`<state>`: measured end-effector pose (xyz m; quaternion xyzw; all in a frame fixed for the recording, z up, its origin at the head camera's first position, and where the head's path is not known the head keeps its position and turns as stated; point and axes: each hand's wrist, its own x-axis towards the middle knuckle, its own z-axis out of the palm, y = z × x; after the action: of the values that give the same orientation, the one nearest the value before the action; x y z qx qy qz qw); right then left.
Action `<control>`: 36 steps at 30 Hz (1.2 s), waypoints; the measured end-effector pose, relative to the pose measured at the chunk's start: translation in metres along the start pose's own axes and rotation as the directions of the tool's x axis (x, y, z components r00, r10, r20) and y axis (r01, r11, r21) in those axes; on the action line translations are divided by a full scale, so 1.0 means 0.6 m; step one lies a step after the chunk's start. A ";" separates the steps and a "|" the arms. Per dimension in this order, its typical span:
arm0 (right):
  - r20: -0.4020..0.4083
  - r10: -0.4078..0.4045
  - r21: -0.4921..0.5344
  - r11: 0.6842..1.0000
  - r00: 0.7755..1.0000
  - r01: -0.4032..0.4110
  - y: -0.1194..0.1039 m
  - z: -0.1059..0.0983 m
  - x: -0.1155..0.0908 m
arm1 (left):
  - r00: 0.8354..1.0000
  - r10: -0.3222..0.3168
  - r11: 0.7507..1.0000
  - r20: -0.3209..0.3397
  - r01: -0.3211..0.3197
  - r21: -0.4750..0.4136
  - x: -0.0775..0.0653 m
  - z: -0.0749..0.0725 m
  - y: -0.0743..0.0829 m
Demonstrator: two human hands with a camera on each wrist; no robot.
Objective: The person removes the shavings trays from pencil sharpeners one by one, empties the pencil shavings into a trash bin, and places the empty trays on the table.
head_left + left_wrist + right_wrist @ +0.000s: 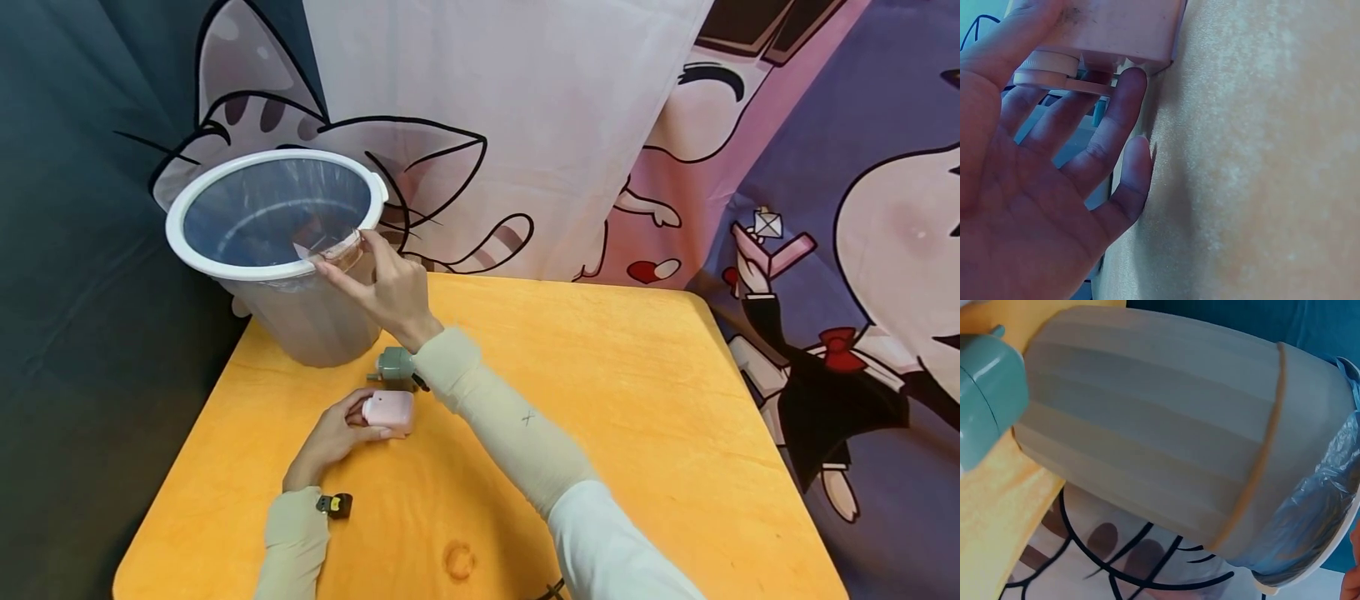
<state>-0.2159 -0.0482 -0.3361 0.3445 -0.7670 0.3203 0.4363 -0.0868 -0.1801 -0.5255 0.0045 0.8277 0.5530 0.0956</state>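
My left hand point(333, 433) holds a pink box-shaped pencil sharpener point(390, 411) on the table, thumb on one side and fingers on the other. The left wrist view shows the sharpener's round knob and crank arm point(1088, 86) facing the palm. My right hand point(397, 292) pinches a small clear drawer point(318, 237) tilted at the near right rim of the waste bin point(322, 329). Brownish matter shows by the drawer; what it is I cannot tell. Only a fingertip point(1354, 569) of that hand enters the right wrist view.
A green device point(395, 363) with a small peg stands between the bin and the pink sharpener, partly behind my right wrist. A thin clear bag point(1329, 469) lines the bin. The yellow table point(600, 400) meets printed curtains at the back. A dark cable point(552, 590) lies at the front edge.
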 end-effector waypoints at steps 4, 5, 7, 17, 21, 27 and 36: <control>-0.022 0.011 0.039 0.999 1.000 -0.010 0.000 0.001 -0.013 | 1.000 0.006 1.000 0.002 -0.006 0.003 0.001 0.000 -0.001; -0.027 0.015 0.050 0.999 1.000 -0.014 0.001 0.001 -0.016 | 1.000 0.007 1.000 0.003 -0.007 -0.001 0.001 0.000 -0.001; -0.035 0.021 0.065 0.998 0.999 -0.018 0.001 0.000 -0.020 | 1.000 0.007 1.000 0.007 -0.007 -0.005 0.001 -0.001 -0.001; -0.038 0.032 0.112 0.993 0.999 -0.027 0.000 -0.007 -0.034 | 0.999 0.016 1.000 0.044 -0.015 -0.024 -0.024 -0.011 0.064; -0.040 0.029 0.128 0.992 0.999 -0.024 -0.001 -0.010 -0.037 | 0.999 0.022 0.999 0.042 -0.021 -0.028 -0.021 -0.010 0.057; -0.057 0.020 0.139 0.990 0.998 -0.012 -0.001 -0.017 -0.044 | 0.999 0.014 0.999 0.034 -0.013 -0.029 -0.008 -0.007 0.022; -0.049 0.019 0.190 0.982 0.999 -0.009 0.000 -0.040 -0.077 | 1.000 -0.004 1.000 0.009 0.004 0.002 -0.001 0.000 -0.001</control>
<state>-0.1875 -0.0176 -0.3673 0.3709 -0.7243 0.4034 0.4185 -0.0862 -0.1802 -0.5259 0.0055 0.8279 0.5518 0.1005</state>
